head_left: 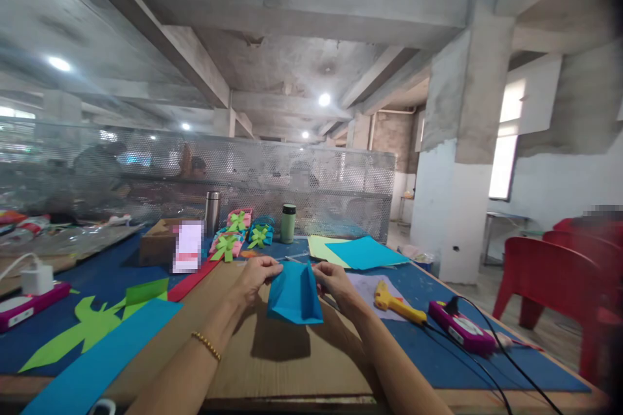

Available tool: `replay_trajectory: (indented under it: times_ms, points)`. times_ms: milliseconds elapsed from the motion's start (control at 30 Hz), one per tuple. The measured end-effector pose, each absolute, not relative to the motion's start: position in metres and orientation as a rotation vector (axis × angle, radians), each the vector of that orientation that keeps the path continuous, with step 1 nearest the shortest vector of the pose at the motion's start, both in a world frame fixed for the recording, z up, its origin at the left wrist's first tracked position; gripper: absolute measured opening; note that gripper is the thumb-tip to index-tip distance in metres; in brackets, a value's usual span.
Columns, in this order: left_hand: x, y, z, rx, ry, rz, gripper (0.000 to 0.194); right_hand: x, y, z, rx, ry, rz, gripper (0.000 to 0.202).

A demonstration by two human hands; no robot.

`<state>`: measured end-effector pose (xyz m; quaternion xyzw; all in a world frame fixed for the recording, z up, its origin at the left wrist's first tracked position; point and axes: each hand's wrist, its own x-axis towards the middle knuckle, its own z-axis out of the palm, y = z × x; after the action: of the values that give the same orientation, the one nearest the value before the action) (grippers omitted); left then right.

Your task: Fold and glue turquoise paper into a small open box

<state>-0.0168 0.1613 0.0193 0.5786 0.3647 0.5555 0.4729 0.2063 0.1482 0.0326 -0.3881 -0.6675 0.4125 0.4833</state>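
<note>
Between my two hands a folded piece of blue paper (pixel 294 292), shaped like a small open box or pouch, is held above a brown cardboard sheet (pixel 233 373). My left hand (pixel 257 277) pinches its upper left edge between thumb and fingers. On the other side, my right hand (pixel 333 282) grips the upper right edge, where a flap stands up. The paper casts a shadow on the cardboard below it. A long blue paper strip (pixel 104 360) and green cut paper leaves (pixel 80 327) lie to the left.
A yellow glue gun (pixel 396 303) rests at right, near a purple power strip (pixel 462 327) with black cables. Behind stand small decorated paper baskets (pixel 236 233), a green bottle (pixel 288 224), a steel flask (pixel 213 211), a cardboard box (pixel 158 243) and blue paper sheets (pixel 365 253).
</note>
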Motion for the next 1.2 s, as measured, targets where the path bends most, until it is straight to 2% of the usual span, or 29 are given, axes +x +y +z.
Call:
replay_trajectory:
  times_ms: [333,600,833,1000,1200]
  points:
    - [-0.018,0.151,0.028,1.430,0.920,1.316,0.046,0.206,0.148,0.035,-0.845,-1.769,0.893,0.049]
    - [-0.022,0.153,0.028,1.388,0.957,1.177,0.045,0.207,0.148,0.039,-0.912,-1.878,0.858,0.050]
    - [-0.015,0.145,0.026,1.441,0.948,1.057,0.043,0.208,0.153,0.036,-1.017,-1.876,0.699,0.049]
    - [-0.009,0.138,0.025,1.521,0.930,1.015,0.041,0.199,0.149,0.038,-0.960,-1.909,0.784,0.055]
    - [-0.010,0.137,0.024,1.620,0.845,0.936,0.035,0.193,0.146,0.037,-0.926,-2.026,0.808,0.047]
